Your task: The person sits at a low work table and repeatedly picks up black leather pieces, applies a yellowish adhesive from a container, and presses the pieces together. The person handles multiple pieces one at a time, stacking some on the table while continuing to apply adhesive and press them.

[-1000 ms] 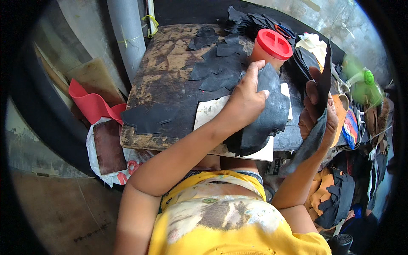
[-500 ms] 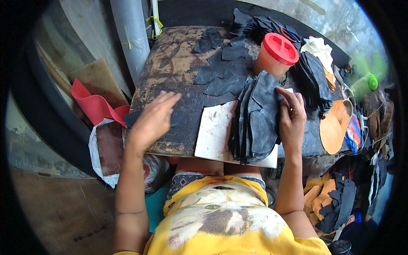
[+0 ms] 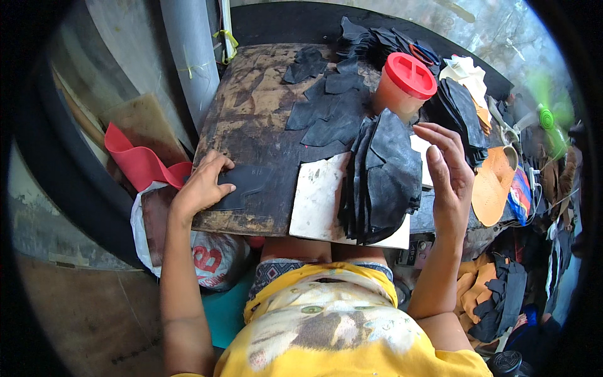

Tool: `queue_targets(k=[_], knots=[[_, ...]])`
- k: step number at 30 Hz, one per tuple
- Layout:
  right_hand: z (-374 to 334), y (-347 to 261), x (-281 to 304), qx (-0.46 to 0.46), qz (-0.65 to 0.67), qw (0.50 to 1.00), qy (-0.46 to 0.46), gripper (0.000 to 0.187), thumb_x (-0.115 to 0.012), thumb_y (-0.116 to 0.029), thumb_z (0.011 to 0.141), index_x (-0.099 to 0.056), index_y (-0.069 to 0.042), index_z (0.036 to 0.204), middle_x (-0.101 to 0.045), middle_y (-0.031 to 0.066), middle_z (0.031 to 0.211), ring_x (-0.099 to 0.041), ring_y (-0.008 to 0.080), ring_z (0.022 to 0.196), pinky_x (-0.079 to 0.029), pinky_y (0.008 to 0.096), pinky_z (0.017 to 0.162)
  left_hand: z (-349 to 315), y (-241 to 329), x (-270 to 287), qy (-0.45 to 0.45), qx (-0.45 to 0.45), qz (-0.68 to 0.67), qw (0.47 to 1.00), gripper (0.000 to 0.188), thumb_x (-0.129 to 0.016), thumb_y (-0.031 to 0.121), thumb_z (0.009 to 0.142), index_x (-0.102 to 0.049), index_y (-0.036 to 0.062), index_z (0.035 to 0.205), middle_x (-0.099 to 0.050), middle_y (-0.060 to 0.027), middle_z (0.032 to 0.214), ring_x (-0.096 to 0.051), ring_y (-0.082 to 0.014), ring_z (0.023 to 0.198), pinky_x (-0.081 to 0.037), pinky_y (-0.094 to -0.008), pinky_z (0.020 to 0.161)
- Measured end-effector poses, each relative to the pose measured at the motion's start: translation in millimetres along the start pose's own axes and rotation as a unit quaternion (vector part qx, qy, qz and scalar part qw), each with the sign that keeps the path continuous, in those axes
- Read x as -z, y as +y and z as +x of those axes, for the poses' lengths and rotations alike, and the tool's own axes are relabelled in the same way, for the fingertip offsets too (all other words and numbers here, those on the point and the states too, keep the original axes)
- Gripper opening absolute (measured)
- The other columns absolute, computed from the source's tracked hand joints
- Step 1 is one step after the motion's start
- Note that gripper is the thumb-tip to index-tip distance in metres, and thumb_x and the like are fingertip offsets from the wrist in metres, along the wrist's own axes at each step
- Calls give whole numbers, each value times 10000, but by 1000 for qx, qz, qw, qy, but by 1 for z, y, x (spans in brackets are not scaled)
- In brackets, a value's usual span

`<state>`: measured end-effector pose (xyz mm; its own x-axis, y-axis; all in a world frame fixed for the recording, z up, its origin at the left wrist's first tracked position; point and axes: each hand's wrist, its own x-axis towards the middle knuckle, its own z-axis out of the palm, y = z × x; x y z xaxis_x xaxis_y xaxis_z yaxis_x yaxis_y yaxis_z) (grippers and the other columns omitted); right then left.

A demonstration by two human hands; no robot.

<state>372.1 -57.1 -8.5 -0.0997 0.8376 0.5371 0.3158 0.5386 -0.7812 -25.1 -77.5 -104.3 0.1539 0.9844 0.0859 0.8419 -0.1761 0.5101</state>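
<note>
My left hand (image 3: 202, 187) rests flat on a single black cut leather piece (image 3: 244, 186) at the near left corner of the worn wooden work board (image 3: 257, 107), fingers pressing it down. My right hand (image 3: 450, 171) hovers with fingers apart just right of a thick stack of black cut pieces (image 3: 384, 178), not gripping it. The stack lies on a white slab (image 3: 318, 200) at the board's near edge. More black pieces (image 3: 331, 108) lie spread across the middle of the board.
An orange tub with a red lid (image 3: 406, 85) stands behind the stack. A red curved piece (image 3: 142, 164) and a white bag (image 3: 207, 251) sit left of the board. Tan insoles (image 3: 496, 186), dark scraps and a green fan (image 3: 548, 117) crowd the right. A grey pipe (image 3: 191, 56) rises behind.
My left hand left the stack, swung to the board's near left corner and now presses one black piece there. My right hand let go of the stack and opened beside it.
</note>
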Motion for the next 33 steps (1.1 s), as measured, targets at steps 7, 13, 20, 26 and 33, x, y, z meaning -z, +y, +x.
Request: queue_targets(k=[7,13,20,26,33], knots=[[-10,-6,10,17,86,996,-18,258,-554,-161,980,-691,17,1108,-624,99,1154,-561,138,1032,-411,243,871,11,16,15,-62,66,-87,992,370,-715,-4,751,-597,-15,1101,-597,-164,993,-596,-287,938,-474,-376,861],[-5,-14,12,-5,221,974,-51,358,-497,-206,1004,-624,64,1202,-626,152,1170,-594,186,1046,-457,276,862,3,75,66,108,-98,-109,983,235,-674,-90,747,-655,-26,972,-627,-119,928,-634,-235,922,-498,-345,820],[6,-30,-9,-179,572,781,-177,524,-436,-301,1039,-379,23,1448,-611,170,1253,-632,183,1090,-528,289,885,36,192,37,226,-486,-87,840,191,-708,118,751,-748,95,936,-694,-110,1050,-651,-244,922,-501,-365,820],[15,-22,6,23,303,952,25,377,-573,19,931,-548,69,1304,-604,151,1316,-562,177,1216,-404,305,1065,59,206,-1,233,-466,-150,840,386,-615,-1,862,-699,105,1223,-501,-189,1441,-516,-341,1296,-403,-389,1091],[-4,21,-2,14,-84,996,30,460,-489,112,850,-600,2,1283,-565,127,1242,-519,220,1217,-366,279,1040,55,161,-55,16,-18,-519,855,481,-506,210,1038,-398,42,1476,-514,-131,1399,-518,-196,1268,-446,-346,1035]])
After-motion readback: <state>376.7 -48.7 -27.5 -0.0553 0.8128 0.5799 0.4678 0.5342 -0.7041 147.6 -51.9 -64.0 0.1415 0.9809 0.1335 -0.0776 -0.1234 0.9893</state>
